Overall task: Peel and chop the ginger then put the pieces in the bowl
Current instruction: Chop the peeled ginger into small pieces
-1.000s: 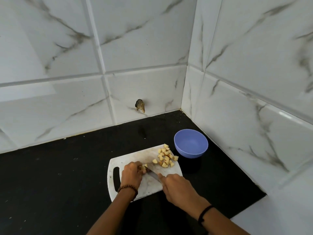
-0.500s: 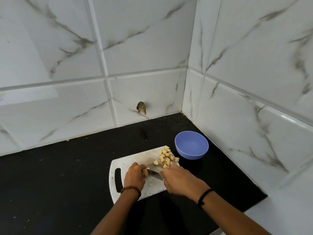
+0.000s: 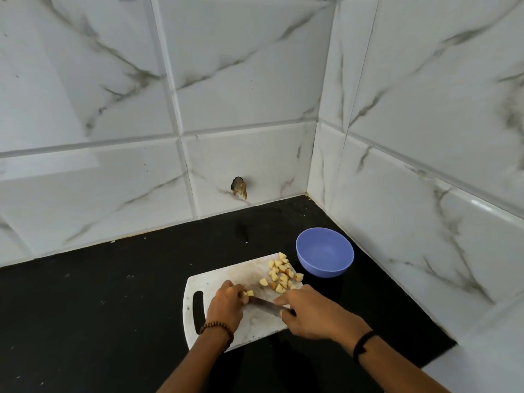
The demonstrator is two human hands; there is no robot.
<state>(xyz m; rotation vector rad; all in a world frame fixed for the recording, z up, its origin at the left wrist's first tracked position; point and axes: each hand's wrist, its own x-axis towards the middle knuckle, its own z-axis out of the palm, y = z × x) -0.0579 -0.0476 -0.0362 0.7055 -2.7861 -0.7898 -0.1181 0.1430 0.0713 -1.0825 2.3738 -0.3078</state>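
I can read no text, label, brand or number here: none on my cutting board [image 3: 218, 279], the blue bowl [image 3: 323, 268], the knife [image 3: 265, 304] or the wall tiles [image 3: 255, 80].

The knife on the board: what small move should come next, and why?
Probably press the knife down through the small ginger piece that the left hand pinches: the right hand grips the knife with its blade right beside that piece, and the bowl holds nothing yet.

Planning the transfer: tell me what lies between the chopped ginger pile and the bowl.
Head view: only cutting board edge and black counter separate pile from bowl.
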